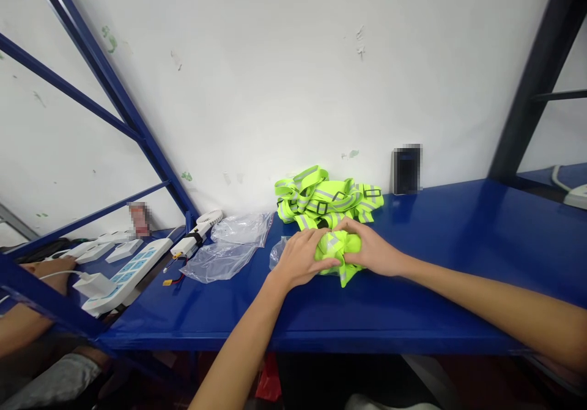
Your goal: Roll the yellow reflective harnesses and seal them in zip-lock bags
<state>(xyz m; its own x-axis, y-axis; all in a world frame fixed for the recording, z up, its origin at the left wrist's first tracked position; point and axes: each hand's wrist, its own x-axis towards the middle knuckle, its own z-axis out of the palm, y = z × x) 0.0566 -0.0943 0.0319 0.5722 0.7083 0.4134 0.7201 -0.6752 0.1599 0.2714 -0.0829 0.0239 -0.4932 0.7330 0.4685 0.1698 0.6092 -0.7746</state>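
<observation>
- A crumpled bundle of fluorescent yellow reflective strapping (338, 246) is held at the blue tabletop (440, 245); whether the table is touched cannot be told.
- It is gripped between the curled left hand (300, 256) and right hand (375, 249).
- The step in hand is judged to be compacting; a tuck of the loose lower end seems called for, both sides held firmly.
- Clear plastic (276, 252) is seen beside the left hand.
- Behind, buckled reflective straps (316, 193) are heaped.
</observation>
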